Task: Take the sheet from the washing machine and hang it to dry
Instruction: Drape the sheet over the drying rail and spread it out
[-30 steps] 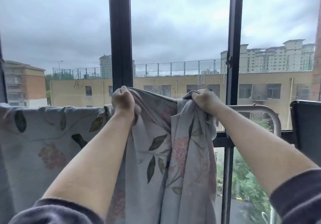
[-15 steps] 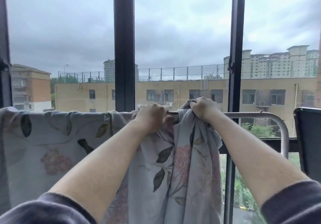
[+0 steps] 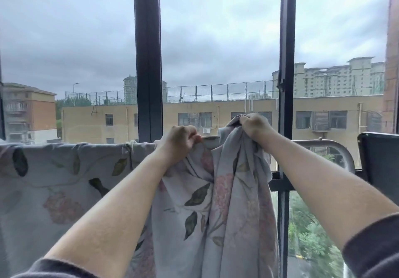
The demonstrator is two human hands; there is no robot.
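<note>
window (image 3: 216, 40) | left hand (image 3: 180, 140), right hand (image 3: 254, 126): fingers curled gripping sheet (image 3: 226, 202)

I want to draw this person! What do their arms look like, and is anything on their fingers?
Both arms wear dark greyish-purple sleeves; the left sleeve and the right sleeve show only at the bottom corners. Beyond them the forearms are bare. The left grip and right grip are bare hands: no gloves, and no rings or watch that I can see.
</note>
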